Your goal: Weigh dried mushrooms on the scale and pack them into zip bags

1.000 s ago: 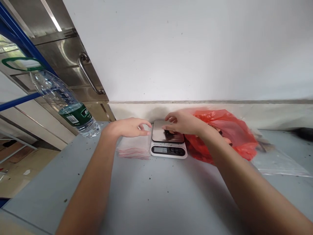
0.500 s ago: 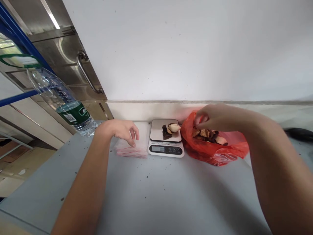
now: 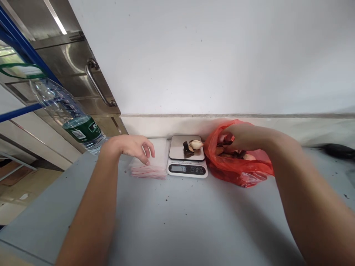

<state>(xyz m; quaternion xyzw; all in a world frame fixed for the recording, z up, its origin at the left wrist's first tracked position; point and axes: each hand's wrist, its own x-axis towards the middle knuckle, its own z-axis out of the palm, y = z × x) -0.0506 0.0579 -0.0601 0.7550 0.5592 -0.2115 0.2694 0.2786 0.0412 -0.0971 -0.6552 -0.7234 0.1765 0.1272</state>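
Observation:
A small white kitchen scale [image 3: 187,168] with a steel platter stands near the wall, and a few pieces [image 3: 192,145], pale and dark, lie on the platter. My right hand [image 3: 235,137] reaches into the red plastic bag [image 3: 235,168] just right of the scale, fingers curled down among the brown pieces inside; what they grip is hidden. My left hand [image 3: 133,146] rests with fingers apart on a stack of clear zip bags [image 3: 151,167] with red seal strips, left of the scale.
A water bottle [image 3: 69,114] with a green label stands at the table's [image 3: 180,221] far left corner. Behind it are a steel cabinet door with a handle [image 3: 95,83] and a blue shelf frame. A dark object [image 3: 340,151] lies at the far right.
My right hand left the pieces on the scale platter and moved right into the red bag. My left hand settled onto the zip bag stack. The scale's reading changed.

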